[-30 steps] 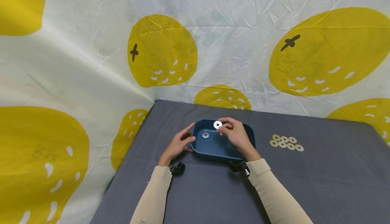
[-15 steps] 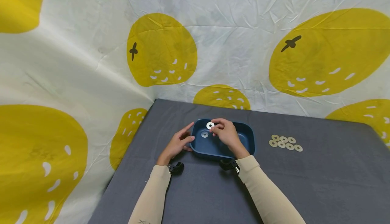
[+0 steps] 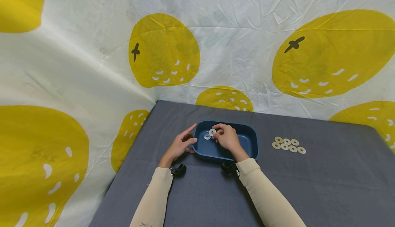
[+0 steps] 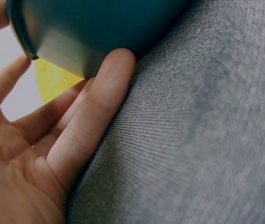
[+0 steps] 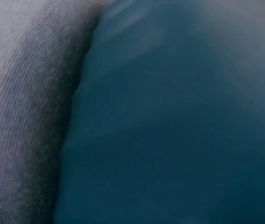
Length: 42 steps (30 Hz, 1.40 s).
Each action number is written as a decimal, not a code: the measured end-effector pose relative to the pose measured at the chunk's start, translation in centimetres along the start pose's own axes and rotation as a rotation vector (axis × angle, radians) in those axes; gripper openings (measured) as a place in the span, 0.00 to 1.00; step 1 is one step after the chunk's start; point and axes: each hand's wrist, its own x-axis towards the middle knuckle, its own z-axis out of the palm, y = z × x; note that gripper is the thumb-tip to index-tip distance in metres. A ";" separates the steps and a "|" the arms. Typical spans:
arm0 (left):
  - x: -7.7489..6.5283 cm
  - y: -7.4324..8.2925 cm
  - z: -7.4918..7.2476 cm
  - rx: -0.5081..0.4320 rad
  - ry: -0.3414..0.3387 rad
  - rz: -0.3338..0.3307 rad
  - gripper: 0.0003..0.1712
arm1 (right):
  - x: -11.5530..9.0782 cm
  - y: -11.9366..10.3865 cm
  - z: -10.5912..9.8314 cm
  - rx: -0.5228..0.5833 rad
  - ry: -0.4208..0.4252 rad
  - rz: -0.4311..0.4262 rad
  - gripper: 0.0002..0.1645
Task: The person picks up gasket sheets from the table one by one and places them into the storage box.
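Observation:
A blue rectangular box (image 3: pixel 248 153) with rounded corners stands on the dark grey cloth. My left hand (image 3: pixel 180 144) touches its left end, thumb at the rim; in the left wrist view, straight fingers (image 4: pixel 113 70) lie against the outer wall. Inside the box, my right hand (image 3: pixel 227 137) pinches a flat metal washer (image 3: pixel 210 131) between thumb and forefinger, low over the floor. Another washer (image 3: pixel 206 136) lies on the box floor just left of the held one. In the right wrist view, the box's outer wall (image 5: pixel 160 116) fills most of the picture, and the hand is out of sight.
On the grey cloth (image 3: pixel 333 172) right of the box, several more washers (image 3: pixel 284 146) lie flat in two rows. White fabric (image 3: pixel 234 55) with yellow fruit prints hangs behind and to the left of the table.
My right hand has moved left inside the box and then lowered with the washer, bringing it close to the one on the floor. The left hand stays at the box's left end.

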 end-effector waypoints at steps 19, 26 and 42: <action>0.1 0.2 -0.2 0.007 -0.025 0.025 0.36 | -0.1 -0.1 -0.3 -0.252 0.005 0.104 0.12; 0.0 0.3 -0.2 0.008 -0.032 0.019 0.36 | -0.1 -0.2 -0.2 -0.255 0.000 0.127 0.13; 0.0 -0.2 0.0 0.009 -0.006 0.016 0.36 | -0.4 -0.1 -0.3 -0.258 0.037 0.118 0.12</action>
